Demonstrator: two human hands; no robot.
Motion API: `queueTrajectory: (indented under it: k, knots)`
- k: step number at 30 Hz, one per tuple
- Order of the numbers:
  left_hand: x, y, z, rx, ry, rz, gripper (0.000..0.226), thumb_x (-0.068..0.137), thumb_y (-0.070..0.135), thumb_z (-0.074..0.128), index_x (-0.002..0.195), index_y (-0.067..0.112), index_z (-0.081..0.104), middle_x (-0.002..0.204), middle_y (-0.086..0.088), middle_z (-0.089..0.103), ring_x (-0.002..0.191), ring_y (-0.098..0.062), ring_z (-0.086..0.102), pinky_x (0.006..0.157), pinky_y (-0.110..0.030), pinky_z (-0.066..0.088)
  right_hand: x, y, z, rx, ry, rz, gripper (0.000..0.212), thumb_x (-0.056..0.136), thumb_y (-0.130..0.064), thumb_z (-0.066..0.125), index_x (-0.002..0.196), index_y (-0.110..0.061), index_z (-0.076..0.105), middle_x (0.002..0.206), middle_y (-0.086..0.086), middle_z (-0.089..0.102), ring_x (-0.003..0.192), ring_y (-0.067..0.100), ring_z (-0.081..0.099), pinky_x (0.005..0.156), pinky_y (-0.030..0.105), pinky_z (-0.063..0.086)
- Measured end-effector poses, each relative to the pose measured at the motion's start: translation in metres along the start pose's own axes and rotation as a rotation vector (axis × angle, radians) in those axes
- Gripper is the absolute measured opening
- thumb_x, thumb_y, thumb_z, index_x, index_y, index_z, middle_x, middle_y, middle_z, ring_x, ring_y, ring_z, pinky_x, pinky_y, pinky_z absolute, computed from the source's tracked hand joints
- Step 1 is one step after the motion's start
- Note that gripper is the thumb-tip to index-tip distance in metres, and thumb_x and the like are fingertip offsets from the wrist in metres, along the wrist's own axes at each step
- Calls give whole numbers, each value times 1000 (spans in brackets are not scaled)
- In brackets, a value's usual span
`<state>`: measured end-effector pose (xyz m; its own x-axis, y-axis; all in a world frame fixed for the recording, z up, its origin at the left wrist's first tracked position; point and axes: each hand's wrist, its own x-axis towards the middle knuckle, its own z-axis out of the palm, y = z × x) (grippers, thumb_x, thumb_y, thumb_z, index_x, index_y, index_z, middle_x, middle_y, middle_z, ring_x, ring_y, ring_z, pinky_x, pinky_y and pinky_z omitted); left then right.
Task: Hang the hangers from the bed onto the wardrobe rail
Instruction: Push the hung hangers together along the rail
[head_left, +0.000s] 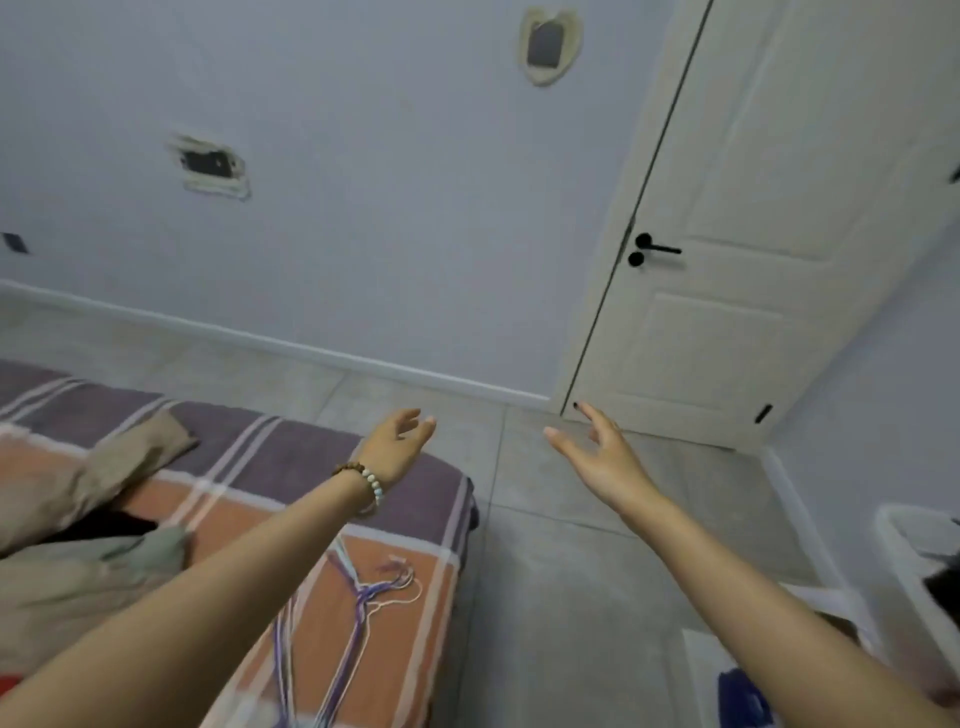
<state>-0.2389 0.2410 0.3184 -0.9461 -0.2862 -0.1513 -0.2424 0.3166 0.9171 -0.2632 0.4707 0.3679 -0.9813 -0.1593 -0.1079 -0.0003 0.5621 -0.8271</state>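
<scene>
Several thin wire hangers (363, 603), purple, white and pale blue, lie in a loose bundle on the bed (415, 561), which has an orange and purple checked cover. My left hand (397, 444), with a bead bracelet on the wrist, reaches out above the bed's far corner, fingers apart and empty. My right hand (597, 452) is stretched forward over the floor, also open and holding nothing. Both hands are well beyond the hangers. No wardrobe or rail shows in this view.
Beige and grey-green bedding (104, 519) is crumpled at the left of the bed. A white door (727, 291) with a black handle stands closed ahead right. Grey tiled floor (545, 571) lies between. A white container (914, 561) sits at the right edge.
</scene>
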Motion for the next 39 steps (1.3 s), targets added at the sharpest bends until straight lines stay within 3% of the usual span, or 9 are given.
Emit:
queueTrajectory:
  k: [10,14,20,24,26,29,34,36,39]
  knots:
    - [-17,-242,-72,51,152,-465,51,93,27,49,136,1,39,140,-18,45,129,-28,43,101,-26,30,6,82,237,-8,-317,181,70,83,-34,67,142,-19,34,147,3,34,135,19,36,112,34,31]
    - [-28,-317,-71,73,152,-627,52,94,28,48,136,0,38,139,-18,45,130,-30,40,99,-23,27,-4,120,301,-9,-397,220,49,85,-12,65,130,-12,47,115,-8,47,109,6,43,95,15,31]
    - [-45,-401,-49,19,90,-787,56,93,32,50,138,2,35,141,-19,42,128,-31,43,105,-30,31,-23,190,383,16,-481,438,67,84,-26,67,140,-7,36,146,10,40,133,22,40,111,31,31]
    - [-53,-435,-27,-10,49,-821,57,94,33,47,140,3,32,142,-17,42,129,-30,43,104,-30,32,-35,228,419,56,-501,590,60,87,-18,64,139,-2,38,138,16,48,122,24,51,97,23,38]
    - [-55,-447,-18,-20,51,-824,54,95,29,46,139,1,32,141,-16,42,122,-29,47,91,-25,38,-40,243,433,92,-524,642,56,89,-15,60,138,-1,38,133,16,52,108,20,53,90,26,39]
    - [-58,-462,-6,-26,56,-799,42,95,22,45,130,-1,44,134,-18,49,96,-19,46,64,-13,38,-48,261,451,144,-546,694,52,89,-14,59,136,-3,41,129,15,56,103,19,53,93,33,42]
    - [-59,-483,3,-55,110,-775,31,92,17,52,113,-5,58,105,-16,60,77,-21,53,50,-15,48,-52,275,473,252,-528,749,41,91,-2,51,131,-1,45,115,16,60,85,18,58,78,25,50]
    - [-60,-492,4,-68,139,-782,21,88,18,59,96,-2,60,88,-17,60,62,-19,52,61,-30,54,-52,277,478,328,-507,771,39,91,2,50,129,0,46,98,12,58,70,13,54,62,16,48]
    - [-66,-500,5,-35,196,-757,14,85,15,63,83,4,55,68,-7,54,64,-25,51,73,-40,51,-54,280,485,394,-471,785,36,89,4,52,125,1,47,79,4,56,64,15,54,62,21,48]
